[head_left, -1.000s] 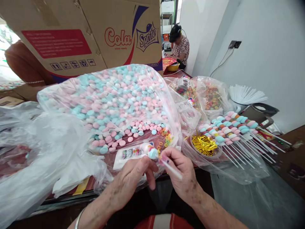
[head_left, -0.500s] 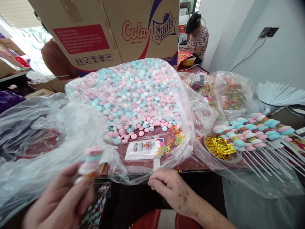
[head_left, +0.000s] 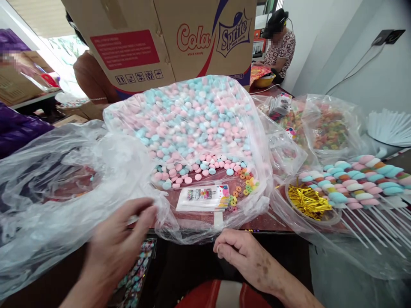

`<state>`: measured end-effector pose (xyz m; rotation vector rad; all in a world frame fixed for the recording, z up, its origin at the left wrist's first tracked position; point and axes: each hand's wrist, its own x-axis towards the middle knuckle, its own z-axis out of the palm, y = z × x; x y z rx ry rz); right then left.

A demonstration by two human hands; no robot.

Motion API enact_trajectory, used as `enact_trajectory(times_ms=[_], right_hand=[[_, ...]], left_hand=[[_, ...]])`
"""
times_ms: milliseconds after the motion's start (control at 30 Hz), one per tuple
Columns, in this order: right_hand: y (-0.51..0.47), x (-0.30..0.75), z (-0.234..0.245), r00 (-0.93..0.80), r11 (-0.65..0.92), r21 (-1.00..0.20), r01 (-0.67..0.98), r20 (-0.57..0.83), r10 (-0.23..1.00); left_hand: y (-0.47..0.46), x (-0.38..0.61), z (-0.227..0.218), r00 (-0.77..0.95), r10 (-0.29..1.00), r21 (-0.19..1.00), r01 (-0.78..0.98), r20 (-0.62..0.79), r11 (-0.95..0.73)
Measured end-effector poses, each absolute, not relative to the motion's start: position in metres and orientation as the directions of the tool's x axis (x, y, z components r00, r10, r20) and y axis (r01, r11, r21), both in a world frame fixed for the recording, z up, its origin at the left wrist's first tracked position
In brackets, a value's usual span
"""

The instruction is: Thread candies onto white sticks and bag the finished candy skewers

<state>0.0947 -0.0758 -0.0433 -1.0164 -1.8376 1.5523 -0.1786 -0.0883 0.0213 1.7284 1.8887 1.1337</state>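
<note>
Got the left hand open in mid-air, pretty blurred, thumb and fingers apart, right by the crumpled plastic film. Can't tell if actually touching it. Got the right hand curled into a loose fist at the front edge of the tabletop, just below a little white strip. Can't see inside that fist, so no idea if gripping anything.

Seeing the stack of printed packets lying flat just past the hands, at the mouth of a big clear bag. Also seeing loose pink, white and blue candies behind the stack, plus fruit-coloured ring candies scattered around its right end.

Looking further right, spotting a round tub of gold ties, with candy skewers piled right beside it, sticks pointing toward the front edge. Then way over by the wall, a fan of white sticks.

Peeking below table level, catching some shiny wrapped pieces near the left wrist. Oh, and at the back, a huge cardboard box with a seated co-worker off to its right.
</note>
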Motion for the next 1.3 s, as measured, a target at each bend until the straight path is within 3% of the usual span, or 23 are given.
enact_trajectory(times_ms=[100, 200, 300, 600, 767, 833, 1100, 1300], right_hand=[[-0.08, 0.097, -0.046, -0.579, 0.092, -0.967, 0.236, -0.064, 0.813], [-0.082, 0.101, -0.048, -0.567, 0.098, -0.961, 0.26, -0.069, 0.82], [-0.081, 0.103, -0.051, -0.554, 0.091, -0.958, 0.273, -0.08, 0.828], [-0.076, 0.108, -0.048, -0.484, 0.14, -0.969, 0.205, 0.024, 0.875], [-0.055, 0.122, -0.039, -0.05, 0.102, -0.978, 0.181, 0.095, 0.994], [-0.045, 0.124, -0.036, 0.034, 0.101, -0.97, 0.22, 0.111, 0.993], [-0.039, 0.131, -0.027, -0.112, 0.371, -0.881, 0.293, 0.354, 0.929], [-0.042, 0.142, -0.024, -0.171, 0.521, -0.728, 0.445, 0.502, 0.848]], left_hand=[[-0.029, -0.119, -0.001, 0.103, 0.956, 0.496, 0.836, 0.274, -0.232], [0.006, -0.085, -0.024, 0.168, 0.967, 0.223, 0.952, 0.19, -0.21], [0.017, -0.079, -0.039, 0.229, 0.966, 0.132, 0.961, 0.118, -0.244], [0.023, -0.089, -0.043, 0.317, 0.938, 0.217, 0.915, 0.139, -0.341], [0.005, -0.079, -0.023, 0.344, 0.875, 0.446, 0.76, 0.342, -0.473], [-0.004, -0.071, -0.016, 0.38, 0.844, 0.496, 0.686, 0.379, -0.532], [-0.009, -0.051, -0.013, 0.504, 0.781, 0.598, 0.514, 0.369, -0.615], [0.0, -0.045, -0.012, 0.636, 0.666, 0.55, 0.419, 0.39, -0.723]])
